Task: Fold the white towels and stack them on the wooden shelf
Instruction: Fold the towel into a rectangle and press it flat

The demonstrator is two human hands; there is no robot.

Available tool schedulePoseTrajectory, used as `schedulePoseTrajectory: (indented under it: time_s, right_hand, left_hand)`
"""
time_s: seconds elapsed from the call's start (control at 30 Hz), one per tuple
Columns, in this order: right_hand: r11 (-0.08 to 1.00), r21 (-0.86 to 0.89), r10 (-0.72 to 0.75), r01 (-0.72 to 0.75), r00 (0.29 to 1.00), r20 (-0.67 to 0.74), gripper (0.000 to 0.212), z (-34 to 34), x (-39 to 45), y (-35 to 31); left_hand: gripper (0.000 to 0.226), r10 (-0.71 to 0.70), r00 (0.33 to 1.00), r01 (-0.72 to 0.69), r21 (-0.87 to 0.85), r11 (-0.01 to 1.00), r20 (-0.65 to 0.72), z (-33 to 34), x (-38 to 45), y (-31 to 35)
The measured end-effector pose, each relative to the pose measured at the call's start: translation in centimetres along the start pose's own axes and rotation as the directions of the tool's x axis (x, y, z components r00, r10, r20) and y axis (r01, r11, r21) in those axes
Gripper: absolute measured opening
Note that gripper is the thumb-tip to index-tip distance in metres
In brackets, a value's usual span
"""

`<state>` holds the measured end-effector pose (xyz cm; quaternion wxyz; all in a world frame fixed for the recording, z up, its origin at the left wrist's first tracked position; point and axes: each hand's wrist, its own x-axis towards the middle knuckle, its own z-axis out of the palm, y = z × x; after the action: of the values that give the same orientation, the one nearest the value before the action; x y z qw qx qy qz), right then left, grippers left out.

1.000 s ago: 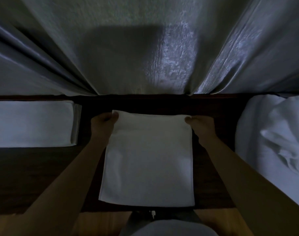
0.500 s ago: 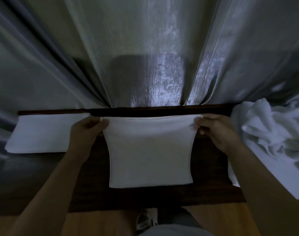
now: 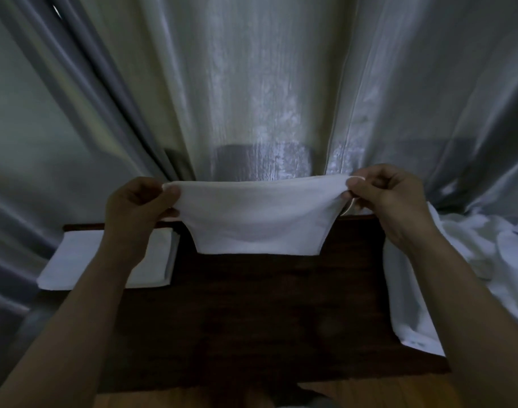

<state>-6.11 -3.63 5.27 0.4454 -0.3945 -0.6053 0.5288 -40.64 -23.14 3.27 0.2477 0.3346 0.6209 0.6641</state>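
Hands level, well apart: left hand (image 3: 139, 207) and right hand (image 3: 381, 198) each pinch top corner of towel (image 3: 257, 222). Towel stretched between them, long axis side to side, lower edge hanging just above dark shelf (image 3: 251, 319). Folded stack (image 3: 75, 260) below left hand, nearer that side; unfolded pile (image 3: 472, 260) beyond right hand. Half second back towel hung longer; now raised, shorter drop.

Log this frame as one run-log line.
left hand pinches towel corner | right hand pinches other corner | folded stack on shelf
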Motion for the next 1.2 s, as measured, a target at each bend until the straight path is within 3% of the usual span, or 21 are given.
schedulePoseTrajectory:
  time_s: [0.2,0.37,0.63,0.7,0.8,0.97,1.2]
  right_hand:
    - [0.992,-0.11,-0.066,0.063,0.998,-0.024,0.029,0.2,1.7,-0.5]
    - [0.981,-0.187,-0.031,0.042,0.998,0.063,0.009,0.4,3.4,1.4]
    - [0.991,-0.039,0.133,-0.128,0.978,0.163,0.008,1.5,6.2,3.8]
    - [0.989,-0.035,0.148,-0.144,0.973,0.175,0.008,1.7,7.0,3.7]
    - [0.987,-0.018,0.163,-0.162,0.97,0.181,0.012,2.0,8.0,3.4]
    - [0.974,0.048,0.211,-0.222,0.964,0.162,0.009,1.9,9.1,3.1]
    - [0.962,0.056,0.253,-0.266,0.952,0.175,0.014,1.9,9.2,3.6]
  left_hand:
    - [0.026,-0.01,1.0,0.009,0.07,0.997,0.004,-0.2,1.4,0.7]
    - [0.009,-0.077,0.996,0.07,0.144,0.987,0.049,0.0,2.5,0.1]
    - [0.015,-0.169,0.986,0.163,0.208,0.964,0.013,0.4,5.1,-1.9]
    - [0.012,-0.156,0.988,0.154,0.183,0.971,0.0,0.4,5.6,-2.0]
    - [0.029,-0.096,0.995,0.094,0.169,0.981,0.004,0.4,6.1,-1.8]
    - [0.026,-0.021,0.999,0.016,0.154,0.988,0.029,0.2,6.5,-1.8]
    - [0.014,-0.055,0.998,0.053,0.103,0.993,0.023,0.0,7.1,-2.2]
